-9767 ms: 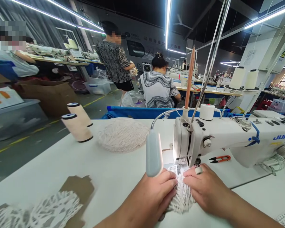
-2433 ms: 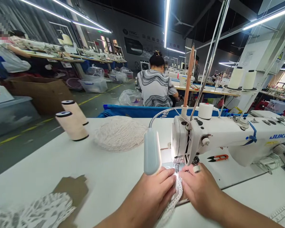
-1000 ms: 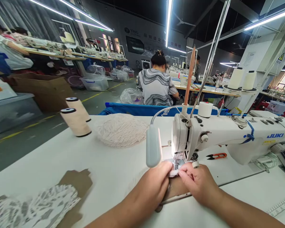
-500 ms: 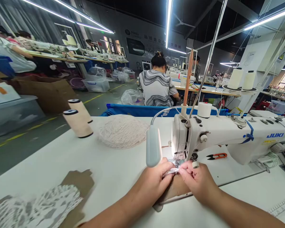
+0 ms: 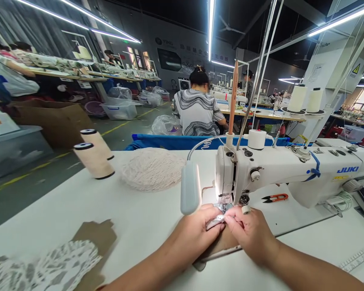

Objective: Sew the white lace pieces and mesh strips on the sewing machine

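Observation:
A small piece of white fabric lies at the needle area of a white sewing machine. My left hand pinches it from the left, thumb and fingers around its edge. From the right, my right hand pinches the fabric's end, close in front of the presser foot. The fingertips of both hands are nearly touching. A grey lamp head hangs just above and left of my left hand, lighting the needle area.
Orange thread snips lie under the machine arm. A coiled pile of cream trim and two thread cones stand at the back left. White lace lies on brown paper. A person sits beyond the table.
The view has shifted slightly, so most things appear a little further left. More of the white fabric shows between my hands, which keep their pinches.

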Action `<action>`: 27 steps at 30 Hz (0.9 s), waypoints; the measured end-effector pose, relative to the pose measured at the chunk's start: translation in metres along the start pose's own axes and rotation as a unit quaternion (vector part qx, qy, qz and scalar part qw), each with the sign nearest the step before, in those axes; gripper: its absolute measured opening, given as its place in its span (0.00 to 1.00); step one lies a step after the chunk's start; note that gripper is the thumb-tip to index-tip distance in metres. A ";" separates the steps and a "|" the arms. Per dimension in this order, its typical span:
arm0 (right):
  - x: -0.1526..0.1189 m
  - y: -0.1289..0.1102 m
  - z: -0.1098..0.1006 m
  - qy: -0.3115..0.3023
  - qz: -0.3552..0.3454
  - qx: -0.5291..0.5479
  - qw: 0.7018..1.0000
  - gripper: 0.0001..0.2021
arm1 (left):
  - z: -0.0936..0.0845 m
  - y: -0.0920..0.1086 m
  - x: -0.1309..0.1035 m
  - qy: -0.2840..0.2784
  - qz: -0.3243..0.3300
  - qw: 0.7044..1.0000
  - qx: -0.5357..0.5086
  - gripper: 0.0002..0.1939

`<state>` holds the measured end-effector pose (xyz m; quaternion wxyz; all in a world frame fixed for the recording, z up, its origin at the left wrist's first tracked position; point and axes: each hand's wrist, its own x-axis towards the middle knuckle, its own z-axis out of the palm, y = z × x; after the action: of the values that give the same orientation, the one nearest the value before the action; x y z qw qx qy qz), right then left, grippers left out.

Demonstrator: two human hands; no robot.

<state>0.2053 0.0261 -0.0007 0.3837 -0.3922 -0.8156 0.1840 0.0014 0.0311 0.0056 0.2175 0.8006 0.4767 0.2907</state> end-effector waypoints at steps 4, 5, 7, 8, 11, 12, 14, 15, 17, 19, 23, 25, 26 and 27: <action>0.001 0.000 0.000 0.006 -0.003 0.014 1.000 0.12 | 0.003 -0.004 0.000 0.000 0.006 1.000 -0.005 0.14; 0.001 0.000 -0.001 0.006 -0.003 0.017 1.000 0.12 | 0.005 -0.007 0.000 0.003 0.008 1.000 -0.004 0.15; 0.001 0.001 -0.001 0.006 -0.001 0.016 1.000 0.12 | 0.009 -0.012 -0.002 0.011 0.012 1.000 0.000 0.16; 0.000 0.002 0.000 0.001 0.001 0.011 1.000 0.12 | 0.010 -0.014 -0.003 0.015 0.018 1.000 0.005 0.17; -0.005 0.007 -0.001 -0.039 -0.005 -0.038 0.999 0.11 | 0.013 -0.019 -0.010 0.026 0.092 0.995 0.034 0.16; -0.007 0.009 -0.001 -0.060 -0.021 -0.063 0.996 0.10 | 0.013 -0.019 -0.013 0.033 0.130 0.990 0.045 0.15; -0.012 0.011 -0.003 -0.100 -0.068 -0.112 0.986 0.10 | 0.010 -0.015 -0.020 0.050 0.197 0.977 0.059 0.15; -0.015 0.011 -0.004 -0.114 -0.090 -0.133 0.980 0.10 | 0.007 -0.012 -0.023 0.053 0.216 0.973 0.066 0.16; -0.019 0.009 -0.008 -0.130 -0.116 -0.160 0.972 0.11 | 0.002 -0.003 -0.029 0.048 0.237 0.967 0.084 0.18; -0.021 0.007 -0.011 -0.135 -0.123 -0.174 0.968 0.11 | -0.003 0.005 -0.032 0.041 0.241 0.964 0.103 0.19; -0.022 0.006 -0.013 -0.126 -0.129 -0.180 0.967 0.11 | -0.006 0.013 -0.031 0.049 0.238 0.964 0.112 0.19; -0.021 0.007 -0.012 -0.125 -0.127 -0.176 0.968 0.11 | -0.005 0.013 -0.030 0.053 0.236 0.963 0.119 0.20; -0.021 0.008 -0.011 -0.126 -0.124 -0.175 0.968 0.11 | -0.005 0.013 -0.029 0.053 0.235 0.963 0.125 0.21; -0.021 0.009 -0.011 -0.128 -0.121 -0.176 0.969 0.12 | -0.004 0.012 -0.028 0.054 0.236 0.962 0.130 0.21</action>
<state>0.2264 0.0152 -0.0095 0.2205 -0.3253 -0.9187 0.0390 -0.0045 0.0008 0.0083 0.0110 0.8948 0.3193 0.3119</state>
